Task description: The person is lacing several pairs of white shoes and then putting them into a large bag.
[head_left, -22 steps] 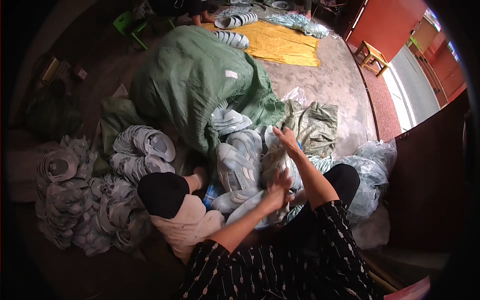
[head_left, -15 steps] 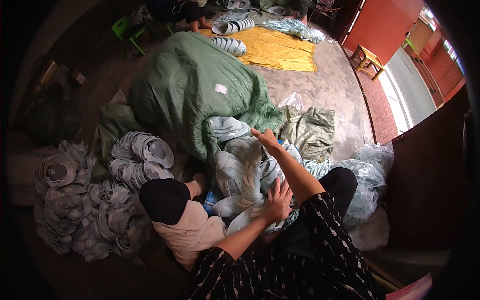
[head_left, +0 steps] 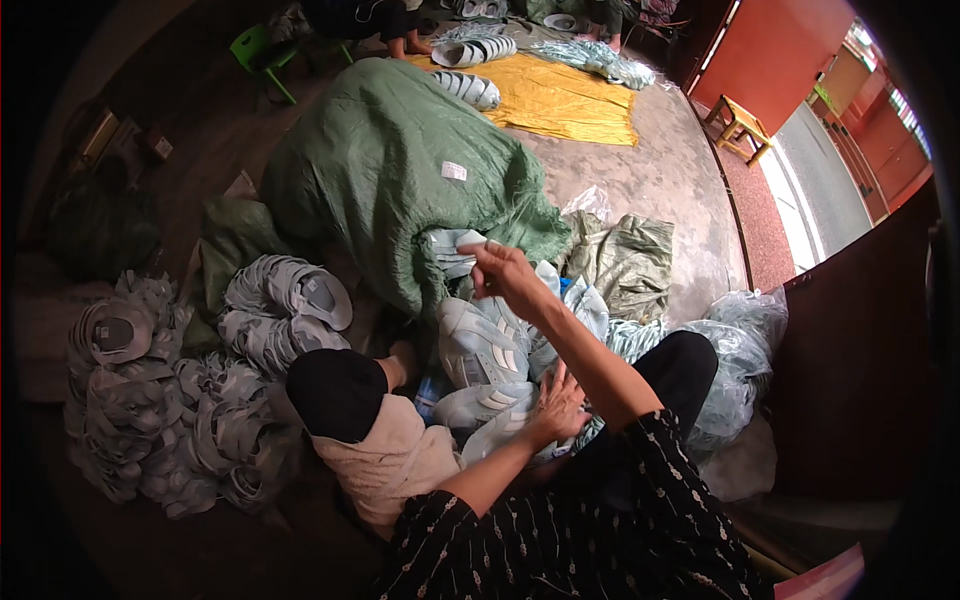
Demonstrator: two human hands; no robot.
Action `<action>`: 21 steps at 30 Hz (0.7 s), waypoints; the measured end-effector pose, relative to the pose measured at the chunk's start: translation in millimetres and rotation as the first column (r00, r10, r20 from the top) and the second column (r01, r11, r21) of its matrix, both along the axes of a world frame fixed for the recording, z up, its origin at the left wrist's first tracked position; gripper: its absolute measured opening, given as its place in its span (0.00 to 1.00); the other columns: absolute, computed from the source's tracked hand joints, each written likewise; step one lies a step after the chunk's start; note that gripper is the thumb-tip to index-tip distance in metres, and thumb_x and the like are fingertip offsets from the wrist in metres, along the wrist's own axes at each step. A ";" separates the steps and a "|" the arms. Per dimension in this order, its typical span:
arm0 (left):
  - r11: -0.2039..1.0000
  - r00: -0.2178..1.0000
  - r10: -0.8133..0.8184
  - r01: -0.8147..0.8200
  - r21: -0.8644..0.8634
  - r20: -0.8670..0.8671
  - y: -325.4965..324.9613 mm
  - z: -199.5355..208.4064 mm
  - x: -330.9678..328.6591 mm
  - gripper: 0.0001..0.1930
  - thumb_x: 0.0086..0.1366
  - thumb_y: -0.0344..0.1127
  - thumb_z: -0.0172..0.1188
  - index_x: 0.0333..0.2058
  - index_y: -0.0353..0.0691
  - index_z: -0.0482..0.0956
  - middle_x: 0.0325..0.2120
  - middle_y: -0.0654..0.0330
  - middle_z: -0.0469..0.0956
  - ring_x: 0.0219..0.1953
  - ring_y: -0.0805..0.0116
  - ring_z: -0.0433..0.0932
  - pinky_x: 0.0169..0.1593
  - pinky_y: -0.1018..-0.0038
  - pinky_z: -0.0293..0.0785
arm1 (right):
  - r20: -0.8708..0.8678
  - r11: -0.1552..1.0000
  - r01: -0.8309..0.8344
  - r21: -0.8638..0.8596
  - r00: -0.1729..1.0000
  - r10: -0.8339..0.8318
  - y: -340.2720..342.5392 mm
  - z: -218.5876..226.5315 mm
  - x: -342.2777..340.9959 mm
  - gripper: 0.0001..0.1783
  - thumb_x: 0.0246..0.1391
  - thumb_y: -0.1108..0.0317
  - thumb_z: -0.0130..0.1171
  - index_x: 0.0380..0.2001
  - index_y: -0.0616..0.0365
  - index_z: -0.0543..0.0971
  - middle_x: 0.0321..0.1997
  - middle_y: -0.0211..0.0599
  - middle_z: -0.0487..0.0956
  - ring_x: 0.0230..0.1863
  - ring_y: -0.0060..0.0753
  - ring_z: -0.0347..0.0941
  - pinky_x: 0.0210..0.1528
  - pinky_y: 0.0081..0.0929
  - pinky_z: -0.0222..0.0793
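Grey-white shoe uppers [head_left: 485, 345] lie in a heap between my legs, in front of the mouth of a big green woven sack [head_left: 370, 170]. My left hand [head_left: 558, 408] rests on the near right side of this heap with its fingers spread. Higher up, my right hand [head_left: 503, 275] reaches across to the sack's mouth, its fingers apart and partly bent. Its index finger points left, over more uppers [head_left: 447, 258] showing inside the opening. I see nothing held in it. The heap's underside and part of the sack's contents are hidden.
Bundled uppers [head_left: 280, 310] and a larger pile [head_left: 135, 410] lie on the left. Clear plastic bags [head_left: 735, 345] bulge beside my right knee, below a crumpled olive sack [head_left: 625, 265]. Beyond are a yellow sheet [head_left: 560, 100], a green chair [head_left: 262, 58] and a wooden stool [head_left: 740, 128].
My right hand has moved left and its fingers have bent, now in front of the sack's mouth. My left hand stays on the heap. The view has shifted slightly.
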State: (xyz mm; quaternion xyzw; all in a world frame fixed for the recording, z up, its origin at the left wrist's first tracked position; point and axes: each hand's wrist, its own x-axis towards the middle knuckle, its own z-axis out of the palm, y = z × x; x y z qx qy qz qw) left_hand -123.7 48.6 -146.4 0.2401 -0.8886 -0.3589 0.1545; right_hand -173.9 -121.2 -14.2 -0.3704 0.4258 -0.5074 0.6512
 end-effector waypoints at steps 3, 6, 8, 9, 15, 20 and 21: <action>0.973 0.986 0.135 -0.114 0.201 -0.093 -16.0 28.7 3.9 0.26 0.51 0.39 0.61 0.48 0.36 0.70 0.47 0.44 0.67 0.54 0.47 0.60 0.54 0.51 0.59 | -0.275 0.998 -0.057 0.021 0.959 0.060 59.8 47.8 5.7 0.21 0.62 0.56 0.45 0.46 0.63 0.73 0.17 0.22 0.63 0.19 0.14 0.57 0.22 0.15 0.54; 0.870 0.928 0.319 -0.206 0.449 -0.194 -34.8 0.5 3.3 0.15 0.55 0.37 0.59 0.38 0.33 0.76 0.33 0.46 0.78 0.38 0.53 0.78 0.40 0.66 0.72 | -0.382 1.000 -0.009 0.013 0.924 0.013 116.0 70.0 -18.0 0.19 0.62 0.56 0.45 0.43 0.62 0.75 0.17 0.19 0.57 0.18 0.12 0.51 0.20 0.15 0.45; 0.959 0.946 0.146 -0.063 0.276 -0.291 -43.1 17.3 17.2 0.13 0.56 0.36 0.58 0.38 0.34 0.77 0.31 0.50 0.79 0.36 0.60 0.78 0.40 0.71 0.71 | -0.396 0.990 0.127 0.054 0.913 -0.095 146.3 72.6 -48.9 0.18 0.62 0.59 0.46 0.42 0.63 0.75 0.15 0.19 0.59 0.17 0.12 0.51 0.19 0.15 0.45; 0.895 0.984 0.018 0.064 0.441 -0.179 -49.1 36.2 20.5 0.12 0.57 0.35 0.58 0.38 0.34 0.77 0.31 0.53 0.79 0.36 0.64 0.78 0.41 0.73 0.71 | -0.402 0.976 0.207 0.064 0.901 -0.164 162.4 76.9 -66.4 0.18 0.62 0.60 0.46 0.43 0.63 0.75 0.14 0.20 0.61 0.16 0.12 0.53 0.18 0.14 0.47; 0.313 0.709 -0.495 0.685 0.658 -0.502 -55.7 194.0 69.4 0.15 0.61 0.35 0.58 0.44 0.32 0.75 0.38 0.56 0.80 0.43 0.69 0.77 0.49 0.76 0.69 | -0.336 0.876 0.476 -0.080 0.814 -0.474 242.1 96.2 -119.0 0.18 0.61 0.60 0.45 0.38 0.67 0.75 0.13 0.23 0.64 0.15 0.12 0.57 0.19 0.11 0.50; 0.481 0.729 0.591 0.024 0.876 -0.345 -156.8 152.0 52.5 0.25 0.63 0.51 0.52 0.50 0.35 0.70 0.46 0.53 0.73 0.51 0.54 0.70 0.58 0.54 0.57 | -0.577 0.955 0.297 -0.002 0.780 -0.244 273.2 87.3 -70.2 0.16 0.62 0.66 0.41 0.39 0.65 0.76 0.14 0.27 0.71 0.15 0.14 0.64 0.18 0.13 0.57; 0.476 0.750 0.611 -0.092 0.875 -0.253 -174.5 135.4 37.5 0.32 0.61 0.56 0.53 0.55 0.36 0.63 0.52 0.51 0.66 0.55 0.55 0.65 0.59 0.53 0.55 | -0.618 0.969 0.218 -0.113 0.748 -0.241 277.7 73.4 -58.1 0.15 0.62 0.70 0.39 0.40 0.65 0.76 0.14 0.29 0.71 0.16 0.15 0.65 0.20 0.15 0.60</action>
